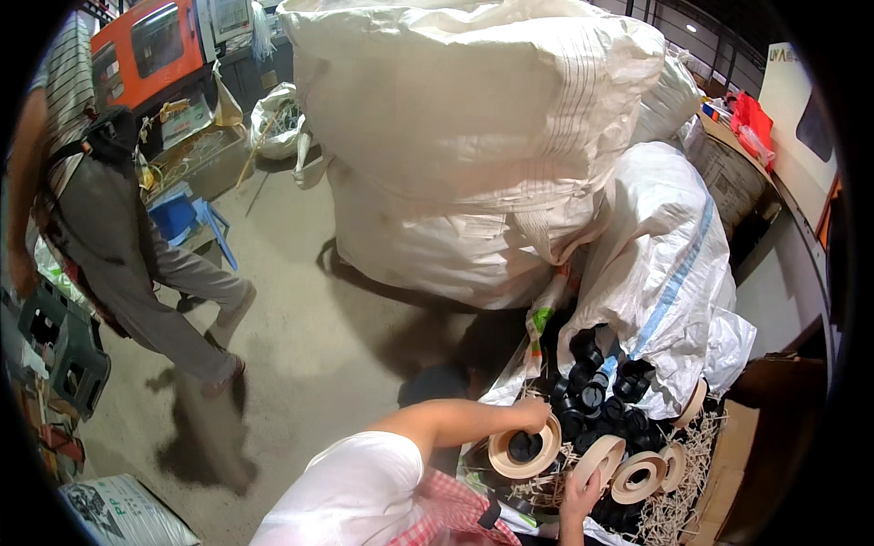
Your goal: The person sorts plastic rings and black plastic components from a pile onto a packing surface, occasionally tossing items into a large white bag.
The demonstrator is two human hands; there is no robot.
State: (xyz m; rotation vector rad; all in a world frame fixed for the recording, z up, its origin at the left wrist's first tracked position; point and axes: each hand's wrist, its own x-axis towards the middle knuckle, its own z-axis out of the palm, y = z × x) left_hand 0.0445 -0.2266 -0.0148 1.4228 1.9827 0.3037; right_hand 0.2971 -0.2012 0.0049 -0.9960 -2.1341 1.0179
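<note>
Head view: your left hand point(533, 416) pinches the top rim of a beige ring point(524, 448), fingers clamped on it, at 5 o'clock. Your right hand point(579, 499) touches another beige ring point(598, 460); finger state hidden. Black plastic fittings point(592, 382) spill from a white sack point(655, 264). Rings look light, stiff, smooth; grip them by the rim.
</note>
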